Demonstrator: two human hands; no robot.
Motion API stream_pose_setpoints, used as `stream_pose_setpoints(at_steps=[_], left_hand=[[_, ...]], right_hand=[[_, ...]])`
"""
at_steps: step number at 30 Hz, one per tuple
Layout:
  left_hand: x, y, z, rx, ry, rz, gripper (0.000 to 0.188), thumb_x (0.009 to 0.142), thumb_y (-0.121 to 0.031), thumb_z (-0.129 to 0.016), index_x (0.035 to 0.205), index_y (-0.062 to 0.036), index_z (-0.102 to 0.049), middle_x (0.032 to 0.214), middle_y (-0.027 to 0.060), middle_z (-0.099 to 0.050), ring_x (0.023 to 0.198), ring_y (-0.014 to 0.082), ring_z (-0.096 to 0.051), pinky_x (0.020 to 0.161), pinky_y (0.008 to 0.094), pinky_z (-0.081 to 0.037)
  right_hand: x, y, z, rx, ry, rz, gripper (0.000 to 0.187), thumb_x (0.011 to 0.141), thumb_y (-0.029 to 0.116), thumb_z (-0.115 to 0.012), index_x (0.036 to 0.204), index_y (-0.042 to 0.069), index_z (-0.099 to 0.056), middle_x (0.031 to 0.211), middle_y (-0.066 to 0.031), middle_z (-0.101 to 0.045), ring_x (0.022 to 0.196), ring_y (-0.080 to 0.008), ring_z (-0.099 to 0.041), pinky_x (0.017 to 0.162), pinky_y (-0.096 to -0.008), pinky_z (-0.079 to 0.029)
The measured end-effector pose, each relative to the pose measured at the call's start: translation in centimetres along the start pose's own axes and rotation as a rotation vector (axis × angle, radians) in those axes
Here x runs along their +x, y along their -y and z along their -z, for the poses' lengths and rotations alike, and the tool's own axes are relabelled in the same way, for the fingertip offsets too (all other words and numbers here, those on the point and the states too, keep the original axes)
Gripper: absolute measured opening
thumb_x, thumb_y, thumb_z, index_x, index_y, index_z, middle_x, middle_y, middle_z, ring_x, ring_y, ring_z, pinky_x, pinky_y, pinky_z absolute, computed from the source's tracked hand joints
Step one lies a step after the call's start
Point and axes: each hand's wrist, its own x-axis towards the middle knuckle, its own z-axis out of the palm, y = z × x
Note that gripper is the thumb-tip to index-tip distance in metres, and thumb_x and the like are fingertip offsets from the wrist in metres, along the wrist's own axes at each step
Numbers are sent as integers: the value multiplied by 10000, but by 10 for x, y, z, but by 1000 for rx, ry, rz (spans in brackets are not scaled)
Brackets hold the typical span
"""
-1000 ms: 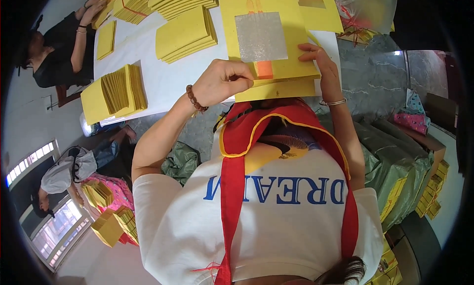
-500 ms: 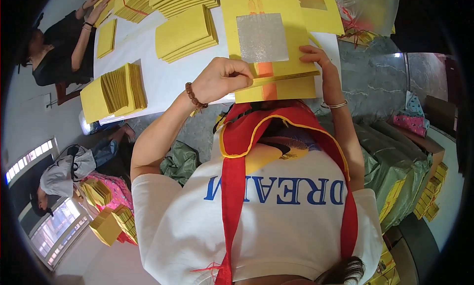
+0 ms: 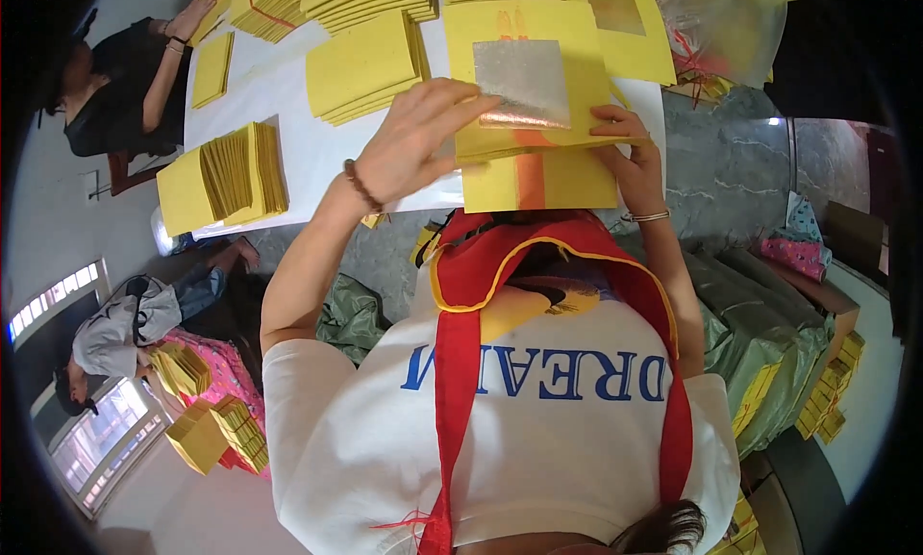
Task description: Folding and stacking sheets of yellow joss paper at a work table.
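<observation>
While the left hand (image 3: 418, 137) is spread over the near-left side of the work, its fingers stand apart, slightly blurred. From where I stand, I can't tell whether their tips press the paper or only pass over it. The right hand (image 3: 635, 161) has its fingers over the right edge and its thumb apparently tucked below, so it looks clamped on the thin layered stack of flat yellow paper sheets (image 3: 585, 93).

That stack lies between the two sets of fingers, its near edge raised. A shiny square silver foil patch (image 3: 522, 79) sits just beside the left fingertips. Nearer the body than either hand's fingers, a lower flat yellow paper leaf (image 3: 582, 189) shows a broad orange strip (image 3: 531, 180).

The step in hand, as I judge it, is parting the raised sheets from that leaf. The next move seems to call for a steady right pinch and a light left touch, keeping the edges lined up without creasing the foil.

Left of the left fingers, on the white-topped table (image 3: 303, 156), stands a fanned bundle of folded yellow paper (image 3: 223, 175); beyond them lies a layered yellow paper pile (image 3: 365, 60).
</observation>
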Motion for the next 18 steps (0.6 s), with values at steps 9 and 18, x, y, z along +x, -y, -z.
stream_pose_setpoints(at_steps=[9,18], left_hand=[[-7,4,-15,417,-235,-84,467,662,-13,-604,1117,-114,-606,1106,107,-572,941,285,-532,813,372,-461],[-14,-3,-13,-19,-287,89,231,786,-69,-587,1010,-15,-615,839,129,-587,827,283,-528,736,368,-453]], right_hand=[[9,33,9,-567,67,398,262,687,157,-719,941,163,-656,1163,-36,-588,1214,-268,-461,1012,-393,-297],[8,54,10,-414,272,198,251,723,180,-704,964,129,-653,940,-15,-666,1016,-220,-603,971,-368,-326]])
